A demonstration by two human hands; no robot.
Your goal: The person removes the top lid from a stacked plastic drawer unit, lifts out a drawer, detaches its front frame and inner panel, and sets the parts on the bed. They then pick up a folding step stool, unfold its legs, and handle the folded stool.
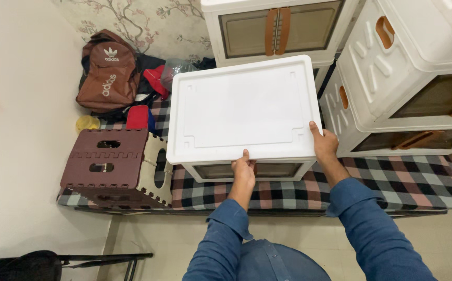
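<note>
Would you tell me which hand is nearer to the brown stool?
Left. The left hand grips the white box's front edge, closer to the stool; the right hand holds its far corner.

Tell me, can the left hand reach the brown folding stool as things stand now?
Probably yes. The left hand grips the front edge of the white storage box, and the brown folding stool lies just beside it with nothing between, but the hand must let go first.

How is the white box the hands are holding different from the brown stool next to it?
The white box is white with a flat, smooth lid; the brown stool is brown and cream with slots cut into it. The white box is wider than the brown stool. The left hand and right hand grip the white box's front edge; nothing touches the brown stool. Both sit on the checked mat.
</note>
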